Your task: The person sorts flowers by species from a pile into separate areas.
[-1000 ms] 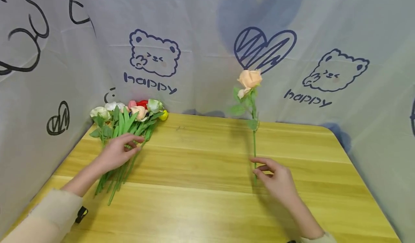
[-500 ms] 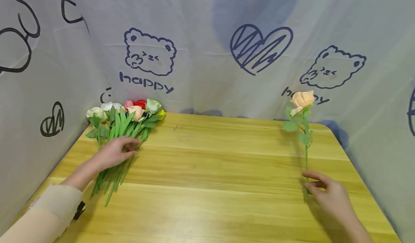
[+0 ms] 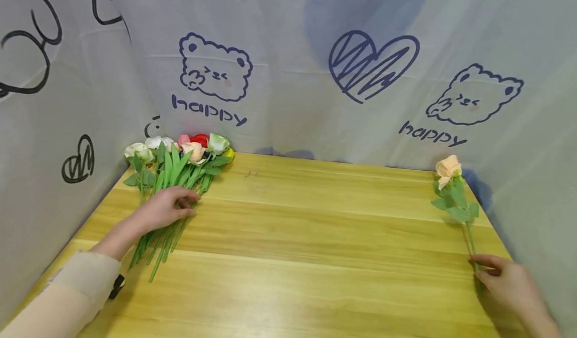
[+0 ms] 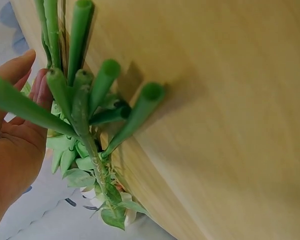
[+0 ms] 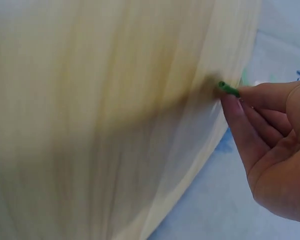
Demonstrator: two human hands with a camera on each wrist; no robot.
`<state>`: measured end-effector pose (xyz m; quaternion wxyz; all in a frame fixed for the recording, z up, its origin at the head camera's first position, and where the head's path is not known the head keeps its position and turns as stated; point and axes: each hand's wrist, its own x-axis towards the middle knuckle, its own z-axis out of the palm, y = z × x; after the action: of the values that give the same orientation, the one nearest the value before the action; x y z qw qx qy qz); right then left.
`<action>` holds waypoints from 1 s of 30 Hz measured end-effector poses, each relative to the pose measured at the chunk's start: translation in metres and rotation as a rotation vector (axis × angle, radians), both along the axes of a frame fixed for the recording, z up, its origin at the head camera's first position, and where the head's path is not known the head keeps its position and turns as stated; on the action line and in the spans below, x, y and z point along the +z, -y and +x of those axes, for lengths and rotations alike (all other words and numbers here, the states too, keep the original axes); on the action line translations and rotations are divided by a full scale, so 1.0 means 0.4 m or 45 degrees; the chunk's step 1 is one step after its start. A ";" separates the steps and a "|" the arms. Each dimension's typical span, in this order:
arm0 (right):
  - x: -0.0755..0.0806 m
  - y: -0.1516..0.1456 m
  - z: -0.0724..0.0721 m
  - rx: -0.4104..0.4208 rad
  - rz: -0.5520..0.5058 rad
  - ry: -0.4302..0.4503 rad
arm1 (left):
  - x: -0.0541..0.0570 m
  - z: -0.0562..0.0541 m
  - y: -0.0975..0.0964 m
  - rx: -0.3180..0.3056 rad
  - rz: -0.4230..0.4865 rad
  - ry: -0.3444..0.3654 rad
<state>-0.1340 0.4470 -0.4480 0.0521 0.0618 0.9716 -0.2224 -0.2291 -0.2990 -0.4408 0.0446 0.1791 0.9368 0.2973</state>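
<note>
At the table's right edge, my right hand point(image 3: 514, 284) pinches the lower stem of a peach artificial rose point(image 3: 449, 167) between thumb and fingertips. Its bloom points to the far edge, low over the wood. The cut green stem end point(image 5: 229, 89) pokes out from the fingertips in the right wrist view. On the left, a bunch of artificial flowers point(image 3: 170, 170) lies with blooms toward the back wall. My left hand point(image 3: 164, 208) rests over its stems with fingers relaxed. Beside that hand, several thick stem ends point(image 4: 105, 75) fan out in the left wrist view.
The wooden table point(image 3: 288, 228) spreads between the two hands. A pale cloth point(image 3: 288, 97) with drawn bears, hearts and "happy" stands along the back and sides. A small black object point(image 3: 117, 287) shows beside the left sleeve point(image 3: 81, 288).
My right hand has carried the peach rose from right of centre to the table's right edge and lowered the bloom toward the wood. The left hand stays over the bunch.
</note>
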 end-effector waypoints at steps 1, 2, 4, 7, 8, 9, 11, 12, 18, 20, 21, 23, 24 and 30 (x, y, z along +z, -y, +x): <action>-0.002 -0.011 0.001 -0.008 0.017 0.001 | -0.001 0.000 -0.001 0.000 0.001 0.003; -0.005 -0.021 0.002 -0.015 0.036 -0.008 | -0.002 0.000 -0.002 0.002 -0.001 0.004; -0.009 -0.036 0.004 -0.031 0.099 -0.015 | -0.004 0.000 -0.003 0.004 -0.002 0.004; -0.013 -0.050 0.011 -0.042 0.180 -0.045 | -0.007 0.000 -0.005 0.000 0.002 0.011; -0.013 -0.053 0.013 -0.040 0.202 -0.051 | -0.008 0.000 -0.005 -0.001 0.005 0.015; -0.014 -0.053 0.014 -0.038 0.223 -0.060 | -0.008 -0.001 -0.005 -0.004 0.009 0.019; -0.014 -0.052 0.017 -0.020 0.253 -0.078 | -0.008 -0.001 -0.004 -0.004 0.013 0.030; -0.014 -0.050 0.017 -0.011 0.263 -0.088 | -0.007 -0.002 -0.003 -0.003 0.015 0.038; -0.016 -0.039 0.012 0.043 0.288 -0.172 | -0.005 -0.005 -0.010 -0.015 0.003 0.084; -0.018 -0.038 0.008 0.046 0.291 -0.187 | -0.006 -0.006 -0.014 -0.015 0.005 0.087; -0.020 -0.037 0.007 0.045 0.292 -0.199 | -0.007 -0.006 -0.017 -0.013 0.008 0.081; -0.022 -0.037 0.005 0.049 0.290 -0.205 | -0.009 -0.007 -0.019 -0.005 0.000 0.072; -0.023 -0.036 0.006 0.050 0.289 -0.211 | -0.010 -0.007 -0.019 -0.002 -0.002 0.070; -0.025 -0.033 0.008 0.026 0.289 -0.196 | -0.013 -0.009 -0.018 0.016 0.008 0.080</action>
<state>-0.1307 0.4600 -0.4580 -0.0278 0.0403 0.9922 -0.1145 -0.2328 -0.2917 -0.4461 0.0714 0.1640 0.9351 0.3060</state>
